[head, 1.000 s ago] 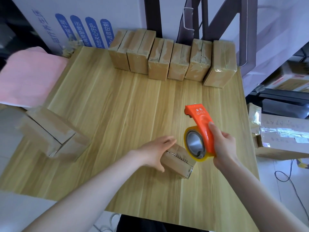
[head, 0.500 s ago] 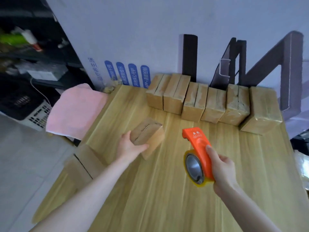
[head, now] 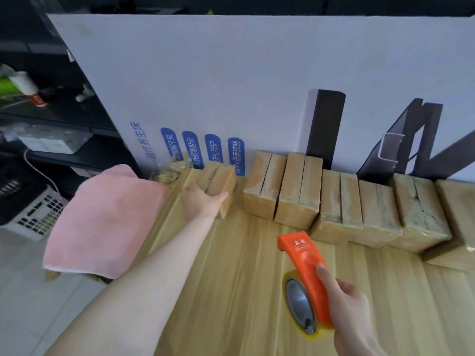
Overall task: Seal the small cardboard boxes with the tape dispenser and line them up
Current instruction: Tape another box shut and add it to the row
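Observation:
My left hand (head: 201, 201) grips a small taped cardboard box (head: 221, 185) at the far left of the wooden table (head: 231, 291), just left of the row of sealed boxes (head: 334, 204) that stands along the back. A small gap separates the held box from the row's first box. My right hand (head: 352, 309) holds the orange tape dispenser (head: 305, 276) with its yellow tape roll above the table's near right part, thumb along its top.
A large white printed carton (head: 257, 86) stands behind the row. A pink towel (head: 102, 219) lies left of the table. Dark shelves (head: 51, 119) with clutter and a white basket (head: 33, 214) are at the far left.
My left hand carried the small box from the table's near middle up to the far left end of the row. The dispenser stayed in my right hand; the view tilted upward.

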### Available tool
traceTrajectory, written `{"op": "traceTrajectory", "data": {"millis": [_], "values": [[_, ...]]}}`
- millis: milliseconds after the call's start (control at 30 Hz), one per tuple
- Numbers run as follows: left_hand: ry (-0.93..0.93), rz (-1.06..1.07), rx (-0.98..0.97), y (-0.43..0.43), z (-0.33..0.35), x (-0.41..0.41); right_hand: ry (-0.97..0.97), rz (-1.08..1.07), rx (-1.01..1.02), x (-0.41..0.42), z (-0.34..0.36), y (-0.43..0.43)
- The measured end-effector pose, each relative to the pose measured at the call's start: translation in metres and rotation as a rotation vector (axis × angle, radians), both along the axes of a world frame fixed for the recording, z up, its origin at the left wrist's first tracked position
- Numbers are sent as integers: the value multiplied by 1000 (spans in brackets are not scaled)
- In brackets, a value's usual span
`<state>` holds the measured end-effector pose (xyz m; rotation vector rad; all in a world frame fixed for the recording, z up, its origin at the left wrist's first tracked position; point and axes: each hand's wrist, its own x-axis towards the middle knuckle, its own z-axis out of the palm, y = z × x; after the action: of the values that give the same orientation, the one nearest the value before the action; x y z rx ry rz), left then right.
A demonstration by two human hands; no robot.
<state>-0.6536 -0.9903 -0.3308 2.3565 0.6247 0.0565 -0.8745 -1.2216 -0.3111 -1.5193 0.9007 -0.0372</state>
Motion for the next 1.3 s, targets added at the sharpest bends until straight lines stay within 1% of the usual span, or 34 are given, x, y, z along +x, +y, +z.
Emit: {"op": "traceTrajectory", "data": {"millis": [67, 133, 200, 300, 333, 400, 500, 567, 600, 700, 800, 867, 967, 1100, 1233, 1300], "values": [[84, -124, 75, -9, -10, 29, 18, -15, -32, 10, -4, 0], [200, -241, 70, -16, -28, 48, 43, -26, -64, 16, -7, 0], [267, -326, 51, -22, -43, 59, 72, -29, -80, 19, -9, 0], [216, -367, 131, -31, -52, 70, 96, -53, -86, 20, -11, -1], [198, -363, 124, -33, -52, 73, 100, -54, -90, 21, -12, -1], [178, -365, 52, -36, -53, 81, 110, -64, -102, 22, -14, -1], [174, -371, -130, -34, -49, 88, 114, -80, -90, 24, -16, 3], [151, -351, -239, -28, -44, 83, 111, -77, -78, 23, -19, 6], [133, -349, -264, -24, -42, 77, 108, -76, -75, 21, -20, 7], [134, -434, -238, 2, -34, 43, 106, -61, -76, 13, -20, 11], [206, -550, -142, 42, -28, -12, 103, -15, -66, 2, -20, 15], [237, -567, -99, 72, -22, -50, 104, 26, -54, -7, -18, 19], [253, -529, -47, 116, -14, -102, 94, 72, -43, -21, -13, 25], [295, -387, -116, 153, -4, -173, 75, 133, -15, -40, -1, 28], [420, -311, -99, 159, -7, -237, 49, 187, 26, -68, 14, 24], [437, -255, -116, 149, -14, -260, 36, 199, 37, -83, 20, 15]]}}
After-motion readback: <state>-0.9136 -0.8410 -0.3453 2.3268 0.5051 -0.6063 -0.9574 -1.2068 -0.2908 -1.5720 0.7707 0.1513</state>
